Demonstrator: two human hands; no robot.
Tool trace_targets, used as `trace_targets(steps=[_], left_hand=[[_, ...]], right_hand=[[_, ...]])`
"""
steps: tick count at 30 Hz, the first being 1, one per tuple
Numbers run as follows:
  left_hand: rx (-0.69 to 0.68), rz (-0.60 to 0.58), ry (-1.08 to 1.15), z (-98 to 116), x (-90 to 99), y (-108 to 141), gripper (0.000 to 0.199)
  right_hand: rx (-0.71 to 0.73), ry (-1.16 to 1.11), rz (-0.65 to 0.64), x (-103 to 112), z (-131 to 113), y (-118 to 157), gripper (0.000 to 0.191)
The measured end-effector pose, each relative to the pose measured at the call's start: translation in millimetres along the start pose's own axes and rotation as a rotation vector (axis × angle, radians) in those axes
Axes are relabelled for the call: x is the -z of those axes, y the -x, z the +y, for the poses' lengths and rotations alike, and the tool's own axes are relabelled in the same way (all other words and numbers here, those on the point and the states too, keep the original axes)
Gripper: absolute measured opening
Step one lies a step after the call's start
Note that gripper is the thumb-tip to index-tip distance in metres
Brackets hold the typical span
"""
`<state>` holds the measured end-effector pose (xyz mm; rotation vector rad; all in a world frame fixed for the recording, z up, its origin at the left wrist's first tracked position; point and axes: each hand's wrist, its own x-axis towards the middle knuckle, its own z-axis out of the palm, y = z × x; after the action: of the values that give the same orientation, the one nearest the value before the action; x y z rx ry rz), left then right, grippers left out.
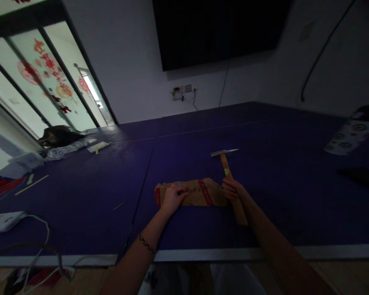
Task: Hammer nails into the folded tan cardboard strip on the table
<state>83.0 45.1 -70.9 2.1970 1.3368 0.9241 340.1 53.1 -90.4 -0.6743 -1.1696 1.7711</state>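
A flattened piece of brown cardboard (197, 196) with red bands and dark marks lies on the purple table (184, 229) near its front edge. My left hand (173, 196) rests on the cardboard's left part, its fingers closed together on something small and dark that I cannot make out. In my right hand (233, 190) is the wooden handle of a hammer (226, 168), held at the cardboard's right end. The hammer's metal head points away from me, beyond the cardboard.
A thin metal piece (119, 206) lies left of the cardboard. Further left are a white device (4, 221) with a cable, coloured strips (6, 188) and a black bag (60, 136). A patterned container (346, 137) and a dark flat object (361, 178) are at right.
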Motion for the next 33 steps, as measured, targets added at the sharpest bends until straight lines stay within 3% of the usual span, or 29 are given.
trace_targets(steps=[4,7,11,14,17,21,25,33], left_hand=[[-0.040,-0.001,0.048,-3.4,-2.1,-0.3,0.008],[-0.048,0.023,0.072,-6.0,-3.9,-1.4,0.006],[-0.041,0.047,0.076,-7.8,-4.4,-3.2,0.004],[-0.029,0.029,0.075,-7.8,-3.8,-4.1,0.006],[-0.029,0.026,0.073,-7.9,-3.8,-4.4,0.007],[-0.049,0.028,0.087,-8.6,-4.8,-4.1,0.005],[-0.050,0.050,0.061,-9.1,-6.3,-4.2,0.006],[-0.081,0.043,0.078,-7.9,-7.2,-5.0,0.004]], right_hand=[[0.007,0.011,0.037,-3.8,-3.3,-1.2,0.050],[0.008,0.030,0.086,-20.4,-12.5,7.5,0.040],[-0.035,0.112,0.291,-71.4,-28.9,38.0,0.032],[-0.136,0.219,0.310,-114.0,-32.0,63.4,0.026],[-0.194,0.349,0.291,-139.3,-22.6,76.7,0.017],[-0.092,0.563,0.330,-148.9,-11.8,75.9,0.012],[-0.027,0.778,0.431,-158.9,-20.6,72.2,0.011],[-0.170,0.986,0.437,-177.5,-30.5,74.6,0.006]])
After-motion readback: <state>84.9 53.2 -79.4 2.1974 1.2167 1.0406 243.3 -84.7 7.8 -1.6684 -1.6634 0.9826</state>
